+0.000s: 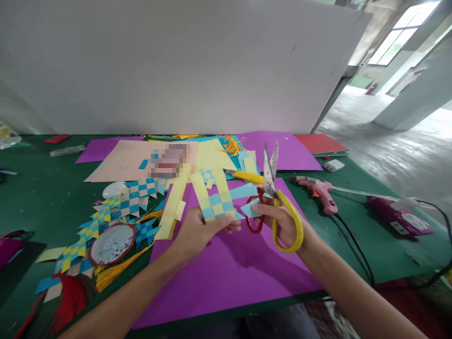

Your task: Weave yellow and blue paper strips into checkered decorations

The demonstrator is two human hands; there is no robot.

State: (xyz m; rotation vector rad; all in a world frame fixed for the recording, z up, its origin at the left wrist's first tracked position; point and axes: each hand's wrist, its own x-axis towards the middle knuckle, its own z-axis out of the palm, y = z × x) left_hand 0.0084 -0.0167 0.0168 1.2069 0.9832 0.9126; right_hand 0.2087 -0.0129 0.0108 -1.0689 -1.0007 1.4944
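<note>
My left hand [197, 230] pinches the lower edge of a woven paper piece [216, 206], blue and yellow strips crossing in a checker pattern, with two long yellow ends pointing away from me. In my right hand [282, 219] are scissors [269, 174] with one yellow and one red handle loop, blades pointing up and slightly apart. The right fingertips also pinch a small light-blue paper piece [250, 207]. Both hands are above a purple sheet [226, 278]. Left of the woven piece lie long yellow paper strips [174, 207].
A yellow utility knife [247, 177] lies beyond my hands. To the right are a pink glue gun [318, 190] with a cord and a purple power strip [400, 219]. On the left are woven checkered pieces [102, 212], a round dish [112, 244] and a red tassel [72, 299].
</note>
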